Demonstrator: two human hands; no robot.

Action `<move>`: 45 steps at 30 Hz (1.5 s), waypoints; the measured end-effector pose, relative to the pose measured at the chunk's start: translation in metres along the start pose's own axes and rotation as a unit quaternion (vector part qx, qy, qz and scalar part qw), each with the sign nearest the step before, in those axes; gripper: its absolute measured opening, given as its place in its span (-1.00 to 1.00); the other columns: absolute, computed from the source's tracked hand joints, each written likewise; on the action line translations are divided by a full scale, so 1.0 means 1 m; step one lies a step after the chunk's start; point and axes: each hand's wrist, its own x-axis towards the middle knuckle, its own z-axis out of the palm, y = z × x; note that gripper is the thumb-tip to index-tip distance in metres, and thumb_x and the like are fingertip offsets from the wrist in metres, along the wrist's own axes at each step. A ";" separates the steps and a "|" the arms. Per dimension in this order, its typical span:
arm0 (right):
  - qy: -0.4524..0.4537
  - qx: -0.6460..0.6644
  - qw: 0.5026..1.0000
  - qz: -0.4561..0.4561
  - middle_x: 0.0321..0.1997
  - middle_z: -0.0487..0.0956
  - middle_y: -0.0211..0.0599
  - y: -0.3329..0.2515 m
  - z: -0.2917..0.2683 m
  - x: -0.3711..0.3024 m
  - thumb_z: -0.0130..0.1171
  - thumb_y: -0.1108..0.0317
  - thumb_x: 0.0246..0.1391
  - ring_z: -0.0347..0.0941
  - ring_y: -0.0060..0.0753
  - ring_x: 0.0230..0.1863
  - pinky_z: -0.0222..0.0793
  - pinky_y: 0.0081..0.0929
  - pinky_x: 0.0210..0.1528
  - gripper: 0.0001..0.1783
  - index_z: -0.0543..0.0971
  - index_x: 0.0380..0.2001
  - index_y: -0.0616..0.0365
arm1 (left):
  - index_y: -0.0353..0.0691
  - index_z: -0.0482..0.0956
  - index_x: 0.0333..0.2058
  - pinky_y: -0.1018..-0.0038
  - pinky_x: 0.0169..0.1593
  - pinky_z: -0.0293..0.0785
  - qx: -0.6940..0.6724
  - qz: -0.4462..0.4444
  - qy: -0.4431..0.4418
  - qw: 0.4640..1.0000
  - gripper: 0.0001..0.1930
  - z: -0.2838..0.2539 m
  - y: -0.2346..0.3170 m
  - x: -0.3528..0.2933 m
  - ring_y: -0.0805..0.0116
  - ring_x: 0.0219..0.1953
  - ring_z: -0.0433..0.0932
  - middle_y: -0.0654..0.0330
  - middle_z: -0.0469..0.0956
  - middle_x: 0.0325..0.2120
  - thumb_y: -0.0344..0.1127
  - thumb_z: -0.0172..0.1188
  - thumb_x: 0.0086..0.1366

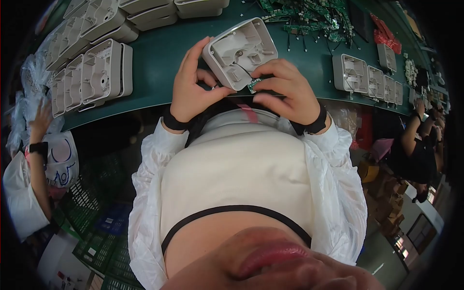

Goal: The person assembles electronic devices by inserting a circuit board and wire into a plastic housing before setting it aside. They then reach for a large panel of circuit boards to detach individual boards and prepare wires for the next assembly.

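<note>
My left hand (195, 89) grips a light grey plastic housing (231, 50) by its left side, with the thumb at the lower edge. The housing is tilted above the green table, its open, compartmented inside facing up. At its lower right edge, my right hand (292, 94) pinches a small green circuit board (252, 86) between thumb and fingers. A thin dark wire (243, 69) runs from the board into the housing. My right fingers partly cover the board and the housing's right corner.
Stacked grey housings (101, 72) stand at the left, and more housings (350, 72) line the right. Wired circuit boards (319, 19) lie heaped at the far side of the green table (157, 67), near a red plastic bag (385, 36). Another person's hand (41, 118) is at far left.
</note>
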 end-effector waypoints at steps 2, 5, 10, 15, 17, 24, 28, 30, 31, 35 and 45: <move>0.011 0.004 1.000 0.010 -0.11 0.66 -0.25 0.005 0.006 -0.004 0.43 0.55 -0.10 0.56 -0.10 -0.08 0.46 -0.29 -0.03 -0.78 0.66 -0.31 0.17 | -0.13 0.25 0.40 0.60 -0.33 0.58 0.005 -0.008 -0.001 1.000 0.12 0.000 0.001 0.000 0.52 -0.44 0.61 0.06 0.36 0.26 -0.41 0.66 -0.19; 0.034 0.002 0.999 0.022 -0.12 0.66 -0.25 0.012 0.011 -0.006 0.45 0.52 -0.08 0.56 -0.12 -0.06 0.45 -0.31 -0.04 -0.78 0.67 -0.30 0.17 | -0.12 0.26 0.40 0.61 -0.33 0.57 0.015 -0.011 -0.001 1.000 0.12 0.000 0.003 0.001 0.53 -0.44 0.60 0.07 0.38 0.24 -0.41 0.66 -0.20; 0.063 0.002 0.996 0.056 -0.15 0.67 -0.28 0.014 0.018 0.003 0.45 0.47 -0.04 0.56 -0.16 -0.08 0.45 -0.31 -0.04 -0.77 0.67 -0.26 0.16 | -0.14 0.25 0.40 0.61 -0.32 0.56 0.016 -0.023 0.002 1.000 0.11 0.000 0.000 0.003 0.55 -0.45 0.60 0.09 0.44 0.18 -0.41 0.65 -0.18; 0.044 -0.061 0.997 0.019 -0.21 0.67 -0.35 0.015 0.015 0.010 0.43 0.44 -0.01 0.57 -0.20 -0.11 0.41 -0.31 -0.02 -0.78 0.65 -0.26 0.12 | -0.19 0.22 0.41 0.62 -0.32 0.55 0.018 -0.031 0.010 0.999 0.12 0.002 0.000 0.001 0.58 -0.47 0.58 0.12 0.49 0.15 -0.42 0.63 -0.17; 0.013 -0.091 0.996 -0.006 -0.22 0.67 -0.37 0.018 0.009 0.005 0.43 0.44 -0.01 0.58 -0.21 -0.11 0.40 -0.32 -0.01 -0.79 0.65 -0.26 0.11 | -0.20 0.21 0.42 0.62 -0.33 0.54 0.016 -0.034 0.012 0.999 0.13 0.008 0.002 0.001 0.58 -0.48 0.57 0.12 0.50 0.15 -0.42 0.63 -0.17; -0.076 -0.141 0.987 -0.034 -0.27 0.66 -0.41 0.004 -0.014 -0.017 0.41 0.41 -0.03 0.59 -0.26 -0.15 0.38 -0.32 -0.06 -0.84 0.67 -0.32 0.07 | -0.23 0.17 0.43 0.45 -0.09 0.58 0.068 0.053 -0.057 0.995 0.10 0.015 0.020 0.000 0.49 -0.53 0.54 0.03 0.49 0.21 -0.40 0.63 -0.08; -0.086 -0.175 0.980 0.026 -0.32 0.66 -0.39 -0.009 -0.049 -0.047 0.39 0.40 -0.03 0.60 -0.23 -0.22 0.38 -0.29 -0.12 -0.86 0.67 -0.34 0.07 | -0.22 0.25 0.40 0.33 0.05 0.55 0.107 0.050 -0.062 0.991 0.00 0.000 0.031 -0.012 0.42 -0.51 0.57 -0.02 0.46 0.25 -0.39 0.60 -0.01; -0.068 -0.200 0.974 0.079 -0.35 0.66 -0.34 -0.006 -0.065 -0.058 0.38 0.41 -0.01 0.60 -0.17 -0.25 0.37 -0.27 -0.17 -0.88 0.67 -0.35 0.09 | -0.21 0.30 0.37 0.33 0.05 0.55 0.131 0.083 -0.027 0.988 -0.06 -0.013 0.029 -0.018 0.38 -0.44 0.59 -0.01 0.46 0.25 -0.39 0.59 0.01; -0.054 -0.206 0.973 0.090 -0.34 0.66 -0.31 -0.003 -0.068 -0.063 0.37 0.43 0.00 0.59 -0.14 -0.25 0.37 -0.26 -0.17 -0.90 0.67 -0.36 0.10 | -0.20 0.36 0.33 0.33 0.06 0.54 0.159 0.118 0.003 0.980 -0.12 -0.023 0.027 -0.023 0.33 -0.38 0.62 -0.01 0.45 0.25 -0.39 0.58 0.02; -0.040 -0.229 0.964 0.125 -0.33 0.67 -0.21 0.004 -0.075 -0.075 0.35 0.47 0.04 0.59 -0.03 -0.26 0.39 -0.23 -0.17 -0.92 0.65 -0.36 0.17 | -0.19 0.52 0.19 0.31 0.12 0.48 0.326 0.216 0.146 0.909 -0.31 -0.055 0.038 -0.035 0.18 -0.11 0.60 0.01 0.45 0.22 -0.35 0.57 0.05; -0.060 -0.224 0.960 0.158 -0.32 0.67 -0.14 0.011 -0.087 -0.079 0.35 0.51 0.03 0.60 0.01 -0.28 0.47 -0.23 -0.23 -0.91 0.64 -0.36 0.22 | -0.17 0.64 -0.05 -0.01 0.32 0.22 0.602 0.092 0.292 0.737 -0.57 -0.122 0.047 -0.054 0.03 0.22 0.41 0.06 0.47 0.15 -0.14 0.51 0.15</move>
